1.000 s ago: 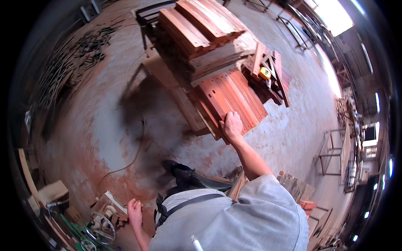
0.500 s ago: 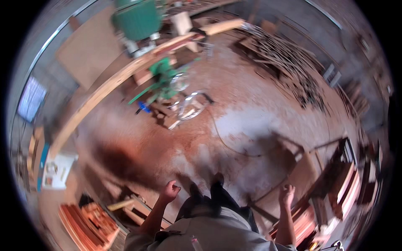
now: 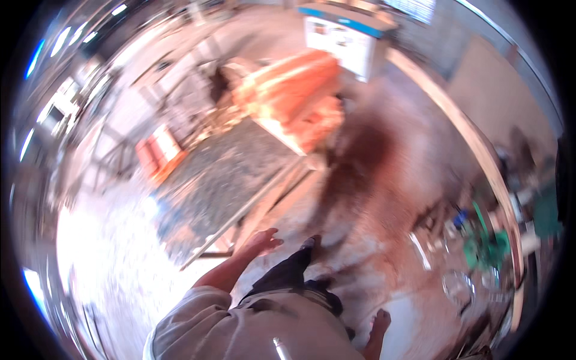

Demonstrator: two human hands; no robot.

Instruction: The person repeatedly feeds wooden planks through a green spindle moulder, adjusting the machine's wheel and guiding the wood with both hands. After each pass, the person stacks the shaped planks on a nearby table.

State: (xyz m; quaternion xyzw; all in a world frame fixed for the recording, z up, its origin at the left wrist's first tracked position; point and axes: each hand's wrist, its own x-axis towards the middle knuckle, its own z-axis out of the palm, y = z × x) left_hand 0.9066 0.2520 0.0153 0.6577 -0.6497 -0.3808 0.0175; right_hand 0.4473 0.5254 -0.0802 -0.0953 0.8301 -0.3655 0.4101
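Note:
My left hand (image 3: 264, 241) hangs beside the near edge of a low wooden table (image 3: 210, 174) with a dark, worn top. Its fingers are loosely apart and hold nothing visible. My right hand (image 3: 380, 323) hangs low at my right side, over the dusty floor. Motion blur and its small size leave its fingers unclear, and nothing shows in it. On the table's far end lies a stack of orange-red wooden boards (image 3: 291, 84). A smaller bundle of reddish wood pieces (image 3: 159, 153) sits at the table's left edge.
A white cabinet with a blue edge (image 3: 339, 39) stands beyond the boards. One long wooden beam (image 3: 456, 114) stretches along the right. Green machinery (image 3: 486, 249) and scattered wood are at the right. Reddish sawdust (image 3: 390, 210) covers part of the floor.
My view and body have turned left. The table and board stack have come to the middle, while the green machinery has shifted to the right rim. Both hands still hang at my sides.

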